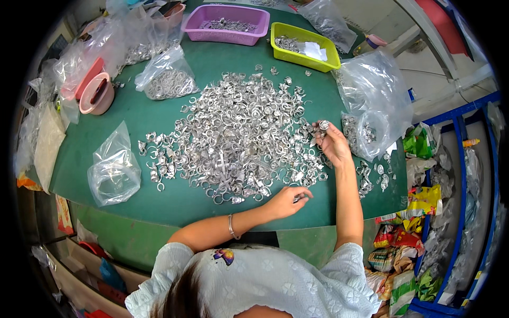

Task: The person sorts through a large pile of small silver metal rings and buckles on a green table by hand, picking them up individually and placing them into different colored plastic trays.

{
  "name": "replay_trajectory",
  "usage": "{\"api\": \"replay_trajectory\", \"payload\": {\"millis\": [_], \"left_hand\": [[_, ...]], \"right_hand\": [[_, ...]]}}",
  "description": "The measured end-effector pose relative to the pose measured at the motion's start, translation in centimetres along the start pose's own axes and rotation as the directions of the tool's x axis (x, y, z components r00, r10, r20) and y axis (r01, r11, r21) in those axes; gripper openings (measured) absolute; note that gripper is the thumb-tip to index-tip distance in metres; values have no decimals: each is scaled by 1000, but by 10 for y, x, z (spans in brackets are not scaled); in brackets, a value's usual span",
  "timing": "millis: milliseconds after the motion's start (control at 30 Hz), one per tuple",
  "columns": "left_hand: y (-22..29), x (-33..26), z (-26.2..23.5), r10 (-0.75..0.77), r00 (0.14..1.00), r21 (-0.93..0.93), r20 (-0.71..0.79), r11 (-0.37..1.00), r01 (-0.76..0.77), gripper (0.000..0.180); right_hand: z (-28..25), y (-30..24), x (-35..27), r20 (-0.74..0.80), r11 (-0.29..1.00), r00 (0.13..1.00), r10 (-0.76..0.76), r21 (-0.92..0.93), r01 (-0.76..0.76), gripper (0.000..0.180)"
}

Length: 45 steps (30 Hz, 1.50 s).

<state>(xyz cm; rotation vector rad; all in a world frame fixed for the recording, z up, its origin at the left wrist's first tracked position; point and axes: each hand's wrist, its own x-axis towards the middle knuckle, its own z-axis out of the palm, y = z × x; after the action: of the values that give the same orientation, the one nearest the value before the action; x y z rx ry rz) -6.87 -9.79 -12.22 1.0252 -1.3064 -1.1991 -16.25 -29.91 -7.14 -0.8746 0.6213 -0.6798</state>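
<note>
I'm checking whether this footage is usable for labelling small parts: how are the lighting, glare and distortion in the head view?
Head view: even, soft light, faint shadows; heavy fisheye bending with black corners; the silver metal rings glint and merge, so single pieces blur; the clear plastic bags show white glare; right hand and left hand are fairly sharp.

Your silver metal ring pile (238, 135) sits mid green worktop (159, 196); purple plastic basket (225, 24) and yellow-green plastic tray (304, 46) behind it, clear empty plastic bag (113, 169) left.
</note>
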Motion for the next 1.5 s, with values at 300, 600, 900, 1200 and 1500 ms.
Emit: {"api": "replay_trajectory", "payload": {"millis": [300,600,900,1200,1500], "left_hand": [[1,2,-2,-85,995,35,58,996,83,17],[5,1,-3,-56,997,16,45,998,55,15],[4,1,-2,-52,998,21,47,998,51,16],[4,1,-2,-68,996,28,53,997,66,18],[2,-1,-4,-25,999,34,33,999,24,19]], "right_hand": [[15,-5,-7,42,960,996,73,269,-81,29],[26,-9,-9,8,999,999,-47,14,47,25],[18,-15,-18,172,918,985,26,386,-91,39],[-24,-85,-38,-96,253,723,-685,-961,112,27],[13,-29,-10,317,-152,768,-556,-948,281,22]]}}
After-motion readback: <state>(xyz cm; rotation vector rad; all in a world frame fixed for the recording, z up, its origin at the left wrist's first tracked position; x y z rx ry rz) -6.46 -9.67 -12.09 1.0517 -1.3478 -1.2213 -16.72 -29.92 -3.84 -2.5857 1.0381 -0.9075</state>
